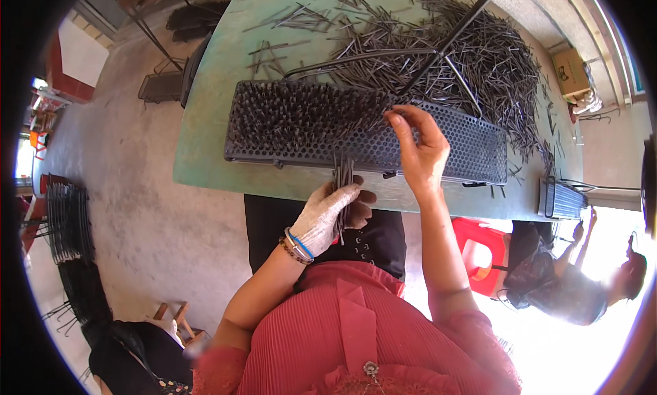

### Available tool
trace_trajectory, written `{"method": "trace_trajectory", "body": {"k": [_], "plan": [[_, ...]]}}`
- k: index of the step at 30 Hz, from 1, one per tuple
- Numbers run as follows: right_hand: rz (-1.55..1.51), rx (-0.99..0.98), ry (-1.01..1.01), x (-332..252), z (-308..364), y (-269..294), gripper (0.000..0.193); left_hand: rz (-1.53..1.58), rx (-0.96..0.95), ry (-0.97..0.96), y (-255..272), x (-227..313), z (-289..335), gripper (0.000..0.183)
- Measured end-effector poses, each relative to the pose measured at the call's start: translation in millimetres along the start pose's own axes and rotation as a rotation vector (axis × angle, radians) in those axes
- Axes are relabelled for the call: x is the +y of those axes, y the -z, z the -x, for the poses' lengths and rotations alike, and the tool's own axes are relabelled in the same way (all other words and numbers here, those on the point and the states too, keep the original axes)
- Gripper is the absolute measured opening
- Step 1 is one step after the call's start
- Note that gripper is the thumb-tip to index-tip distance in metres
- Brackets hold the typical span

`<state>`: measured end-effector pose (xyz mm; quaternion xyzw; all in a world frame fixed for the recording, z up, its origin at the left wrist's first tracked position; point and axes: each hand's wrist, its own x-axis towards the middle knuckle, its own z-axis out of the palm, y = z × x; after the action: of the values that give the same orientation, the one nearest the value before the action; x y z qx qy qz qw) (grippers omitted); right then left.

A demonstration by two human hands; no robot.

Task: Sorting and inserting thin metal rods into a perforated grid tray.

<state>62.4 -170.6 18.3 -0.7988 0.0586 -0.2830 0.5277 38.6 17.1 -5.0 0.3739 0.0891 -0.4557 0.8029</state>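
A long dark perforated rack [445, 138] lies along the near side of the green table. Its left part is crowded with upright thin dark rods [301, 114], while open holes show on the right. My left hand [328, 214], in a whitish glove, is closed around a bundle of the same rods [344, 183] just in front of the rack. Over the rack, my bare right hand [421, 145] has thumb and forefinger pinched together at the right edge of the standing rods, on what looks like a single rod; the fingertips partly hide it.
A large heap of loose rods [479, 60] covers the back right of the green table [212, 142]. A dark metal frame [438, 55] rises over the rack. At right, a person [568, 279] works by another rack [564, 198], near a red stool [479, 255]. Dark racks stand at left.
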Motion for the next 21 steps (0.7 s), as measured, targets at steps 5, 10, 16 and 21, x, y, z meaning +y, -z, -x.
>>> {"method": "trace_trajectory", "body": {"k": [5,10,16,21], "plan": [[0.045,-0.056,0.098,19.5,-8.3,-8.2,0.017,-0.037,0.032,-0.021,8.9,-6.4,-3.7,0.032],[-0.008,-0.012,0.036,21.3,-4.8,-8.6,0.018,-0.003,0.025,-0.021,9.2,-5.3,-0.6,0.033],[0.076,0.076,0.027,17.1,5.6,-17.9,0.017,-0.02,0.022,-0.004,9.7,-2.8,-0.8,0.034],[0.232,0.031,0.206,25.5,11.4,-23.1,0.02,-0.052,0.061,-0.028,14.2,-5.4,-3.8,0.032]]}}
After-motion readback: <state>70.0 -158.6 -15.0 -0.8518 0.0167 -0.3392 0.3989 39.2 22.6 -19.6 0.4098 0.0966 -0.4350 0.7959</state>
